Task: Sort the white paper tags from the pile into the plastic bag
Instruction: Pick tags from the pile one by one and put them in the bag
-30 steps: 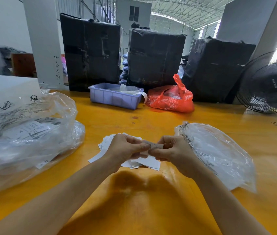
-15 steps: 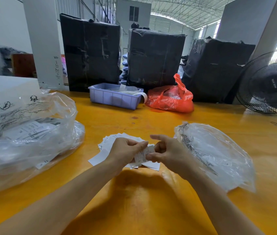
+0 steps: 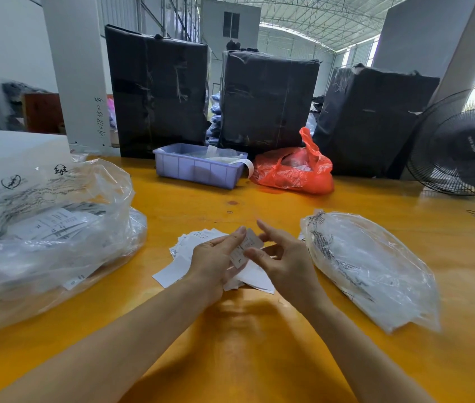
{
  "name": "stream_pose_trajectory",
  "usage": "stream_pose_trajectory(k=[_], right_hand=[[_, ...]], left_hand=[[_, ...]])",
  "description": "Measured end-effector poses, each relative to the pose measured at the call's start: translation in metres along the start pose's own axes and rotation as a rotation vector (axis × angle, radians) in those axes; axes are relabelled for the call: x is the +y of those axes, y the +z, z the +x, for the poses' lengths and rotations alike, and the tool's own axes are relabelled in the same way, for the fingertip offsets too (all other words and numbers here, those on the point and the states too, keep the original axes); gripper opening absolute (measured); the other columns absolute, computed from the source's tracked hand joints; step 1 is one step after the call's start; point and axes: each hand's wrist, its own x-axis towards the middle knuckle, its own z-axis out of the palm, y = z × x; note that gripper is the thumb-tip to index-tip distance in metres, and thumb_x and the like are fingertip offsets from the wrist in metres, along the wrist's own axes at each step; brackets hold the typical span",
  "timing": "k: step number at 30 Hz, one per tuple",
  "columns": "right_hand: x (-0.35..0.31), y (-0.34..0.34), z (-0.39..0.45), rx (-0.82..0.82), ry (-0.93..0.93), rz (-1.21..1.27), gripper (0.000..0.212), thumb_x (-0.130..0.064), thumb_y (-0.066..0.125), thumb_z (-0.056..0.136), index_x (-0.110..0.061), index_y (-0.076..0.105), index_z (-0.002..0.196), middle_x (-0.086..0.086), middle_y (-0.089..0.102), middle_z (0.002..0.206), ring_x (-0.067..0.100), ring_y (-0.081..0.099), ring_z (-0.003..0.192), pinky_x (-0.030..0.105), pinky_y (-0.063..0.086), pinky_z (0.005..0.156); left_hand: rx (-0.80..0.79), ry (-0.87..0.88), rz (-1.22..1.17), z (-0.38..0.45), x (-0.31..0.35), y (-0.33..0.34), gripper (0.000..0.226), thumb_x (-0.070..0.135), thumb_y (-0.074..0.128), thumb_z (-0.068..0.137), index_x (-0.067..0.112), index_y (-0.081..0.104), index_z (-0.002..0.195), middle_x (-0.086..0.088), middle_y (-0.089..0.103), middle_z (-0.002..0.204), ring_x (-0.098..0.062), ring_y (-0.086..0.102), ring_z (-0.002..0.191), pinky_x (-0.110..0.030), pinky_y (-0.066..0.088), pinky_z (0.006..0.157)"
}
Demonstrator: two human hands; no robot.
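The left hand (image 3: 214,261) pinches one tag (image 3: 245,248) above the pile (image 3: 182,261). The right hand (image 3: 284,261) (fingers loosely spread) sits nearer the bag (image 3: 370,269), lying to its right

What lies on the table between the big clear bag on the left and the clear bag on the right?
In the head view, the pile of white tags lies there, with both hands over it.

Glossy orange table (image 3: 230,359), tag pile (image 3: 195,251) between two clear plastic bags (image 3: 370,266), lilac bin (image 3: 198,167), red bag (image 3: 294,170)
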Motion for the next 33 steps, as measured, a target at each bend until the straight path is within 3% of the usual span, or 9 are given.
stream_pose_trajectory(k=[4, 10, 13, 16, 21, 23, 25, 28, 33], right_hand=[[0.000, -0.004, 0.001, -0.006, 0.026, 0.083, 0.040, -0.001, 0.070, 0.081, -0.004, 0.062, 0.120, 0.003, 0.070, 0.092, 0.013, 0.063, 0.081, 0.031, 0.056, 0.077], [0.000, -0.003, 0.000, -0.019, -0.034, 0.065, 0.024, -0.005, 0.067, 0.084, -0.006, 0.069, 0.109, 0.003, 0.066, 0.078, 0.012, 0.057, 0.069, 0.033, 0.050, 0.064], [-0.003, 0.000, -0.003, -0.064, -0.045, 0.098, 0.021, -0.011, 0.072, 0.081, -0.013, 0.073, 0.102, -0.011, 0.066, 0.073, -0.001, 0.054, 0.060, 0.016, 0.043, 0.056], [-0.003, 0.000, -0.003, -0.067, 0.007, 0.165, 0.020, -0.008, 0.073, 0.079, -0.026, 0.072, 0.088, -0.008, 0.071, 0.075, 0.001, 0.058, 0.061, 0.022, 0.050, 0.061], [-0.002, -0.006, 0.000, 0.005, 0.073, 0.215, 0.008, -0.003, 0.070, 0.081, -0.011, 0.074, 0.082, 0.006, 0.070, 0.068, 0.006, 0.059, 0.057, 0.020, 0.050, 0.056], [0.000, -0.010, 0.002, 0.043, 0.136, 0.245, 0.010, -0.003, 0.071, 0.080, -0.012, 0.073, 0.083, 0.004, 0.071, 0.071, 0.008, 0.062, 0.062, 0.020, 0.051, 0.058], [0.001, -0.012, 0.003, 0.064, 0.224, 0.303, 0.012, -0.003, 0.072, 0.079, -0.014, 0.071, 0.084, 0.004, 0.070, 0.075, 0.012, 0.063, 0.067, 0.022, 0.051, 0.060], [0.001, -0.014, 0.004, 0.099, 0.372, 0.487, 0.012, -0.001, 0.072, 0.077, -0.011, 0.070, 0.082, 0.003, 0.068, 0.068, 0.013, 0.061, 0.062, 0.021, 0.050, 0.059], [-0.004, -0.018, 0.006, 0.108, 0.503, 0.729, 0.006, 0.003, 0.066, 0.080, -0.003, 0.067, 0.083, 0.006, 0.068, 0.061, 0.012, 0.064, 0.053, 0.019, 0.053, 0.052]], left_hand=[[-0.033, -0.006, -0.003, -0.002, -0.002, 0.002, 0.016, 0.023, 0.072, 0.078, 0.008, 0.071, 0.081, -0.010, 0.068, 0.080, -0.020, 0.064, 0.081, -0.025, 0.056, 0.057], [-0.021, 0.019, -0.013, -0.003, 0.004, 0.001, 0.021, 0.027, 0.072, 0.076, 0.011, 0.074, 0.090, -0.009, 0.066, 0.079, -0.021, 0.062, 0.071, -0.023, 0.054, 0.050], [-0.036, 0.034, -0.005, -0.005, 0.001, 0.004, 0.033, 0.031, 0.073, 0.065, 0.011, 0.074, 0.092, -0.015, 0.069, 0.087, -0.028, 0.065, 0.080, -0.034, 0.057, 0.066], [-0.035, 0.040, 0.007, -0.007, 0.000, 0.004, 0.035, 0.033, 0.073, 0.058, 0.012, 0.074, 0.086, -0.018, 0.067, 0.091, -0.032, 0.063, 0.086, -0.043, 0.054, 0.077], [-0.081, 0.040, 0.080, -0.002, 0.000, 0.001, 0.037, 0.035, 0.072, 0.062, 0.007, 0.072, 0.086, -0.011, 0.068, 0.080, -0.022, 0.064, 0.071, -0.028, 0.055, 0.053], [-0.118, 0.037, 0.150, 0.001, 0.003, -0.002, 0.042, 0.033, 0.074, 0.061, 0.002, 0.070, 0.090, -0.012, 0.069, 0.080, -0.020, 0.067, 0.070, -0.026, 0.055, 0.052], [-0.165, 0.040, 0.298, 0.003, 0.007, -0.007, 0.033, 0.023, 0.078, 0.063, 0.002, 0.071, 0.087, -0.014, 0.071, 0.082, -0.017, 0.069, 0.067, -0.025, 0.057, 0.056], [-0.175, 0.046, 0.502, 0.004, 0.014, -0.012, 0.014, 0.009, 0.078, 0.072, 0.002, 0.071, 0.082, -0.010, 0.072, 0.072, -0.013, 0.068, 0.060, -0.020, 0.055, 0.054], [-0.253, -0.033, 0.569, 0.007, 0.033, -0.016, 0.011, 0.010, 0.074, 0.076, 0.004, 0.071, 0.085, -0.008, 0.071, 0.068, -0.012, 0.067, 0.055, -0.019, 0.052, 0.048]])
